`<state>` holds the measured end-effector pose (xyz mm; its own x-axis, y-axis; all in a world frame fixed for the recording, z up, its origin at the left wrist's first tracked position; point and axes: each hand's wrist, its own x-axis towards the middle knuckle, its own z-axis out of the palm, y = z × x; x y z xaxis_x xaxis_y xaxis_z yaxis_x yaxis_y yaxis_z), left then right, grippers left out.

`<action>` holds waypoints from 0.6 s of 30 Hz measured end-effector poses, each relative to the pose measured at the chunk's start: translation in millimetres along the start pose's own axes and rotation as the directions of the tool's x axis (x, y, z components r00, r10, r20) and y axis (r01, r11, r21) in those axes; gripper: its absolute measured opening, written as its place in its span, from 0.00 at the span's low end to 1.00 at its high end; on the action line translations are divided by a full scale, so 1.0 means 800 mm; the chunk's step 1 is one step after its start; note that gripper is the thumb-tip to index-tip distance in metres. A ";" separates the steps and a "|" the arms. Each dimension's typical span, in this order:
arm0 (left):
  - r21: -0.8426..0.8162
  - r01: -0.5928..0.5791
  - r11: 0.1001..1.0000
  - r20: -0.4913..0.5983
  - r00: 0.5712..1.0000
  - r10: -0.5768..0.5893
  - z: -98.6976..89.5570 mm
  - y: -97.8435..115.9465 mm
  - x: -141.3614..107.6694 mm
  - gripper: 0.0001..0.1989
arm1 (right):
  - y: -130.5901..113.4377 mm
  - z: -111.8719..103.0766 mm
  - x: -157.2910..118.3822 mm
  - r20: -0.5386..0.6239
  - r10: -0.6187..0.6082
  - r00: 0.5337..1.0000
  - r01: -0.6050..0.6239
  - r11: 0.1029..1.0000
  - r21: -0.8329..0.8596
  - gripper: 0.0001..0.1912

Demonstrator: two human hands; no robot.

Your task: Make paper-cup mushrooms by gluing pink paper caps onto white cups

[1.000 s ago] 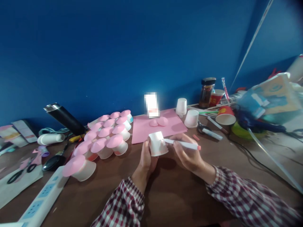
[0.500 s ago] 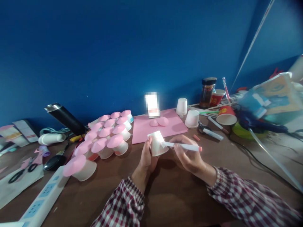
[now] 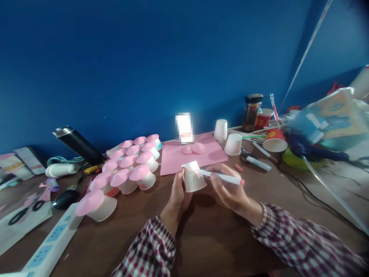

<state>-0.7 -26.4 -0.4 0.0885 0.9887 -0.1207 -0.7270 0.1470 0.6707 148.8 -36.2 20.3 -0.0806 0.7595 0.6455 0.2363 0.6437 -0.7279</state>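
Observation:
My left hand (image 3: 179, 188) is closed round the left side of a white paper cup (image 3: 193, 180), which is upside down and slightly tilted above the table. In my right hand (image 3: 227, 189) is a white marker pen (image 3: 226, 178) with a pinkish-red end, held like a pencil. Its tip touches or nearly touches the upper right of the cup's wall. Faint marks show on the cup. A small pinkish-red cap (image 3: 238, 167) lies just beyond my right hand. Behind the cup, two pink paper cones (image 3: 197, 148) rest on pink paper sheets (image 3: 173, 158).
Several cups with pink cone tops (image 3: 120, 177) stand at left, near a power strip (image 3: 47, 240), mouse (image 3: 65, 198) and black bottle (image 3: 79, 144). White cups (image 3: 234, 144), scissors (image 3: 245, 154), a red cup (image 3: 274, 140) and a dark jar (image 3: 253, 113) are at right.
The marker's tip has moved up a little on the cup, and the cup has turned slightly in my left hand. Both hands keep their grips.

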 end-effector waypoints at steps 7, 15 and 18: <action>0.004 0.037 0.999 0.043 0.998 -0.037 0.000 -0.001 -0.001 0.15 | 0.001 0.001 -0.001 0.004 -0.030 1.000 0.030 1.000 -0.009 0.04; 0.005 0.022 1.000 0.047 0.999 -0.022 0.000 -0.001 -0.001 0.17 | 0.002 0.001 -0.001 0.012 -0.016 1.000 0.016 1.000 -0.018 0.05; 0.008 0.013 1.000 0.043 0.999 -0.013 -0.001 -0.001 -0.001 0.16 | 0.001 0.000 -0.001 0.011 -0.013 1.000 0.013 1.000 -0.025 0.05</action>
<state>-0.3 -27.2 -1.3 0.1268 0.9871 -0.0980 -0.7203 0.1596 0.6750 149.1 -36.3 18.9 -0.0939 0.7521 0.6523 0.2591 0.6511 -0.7134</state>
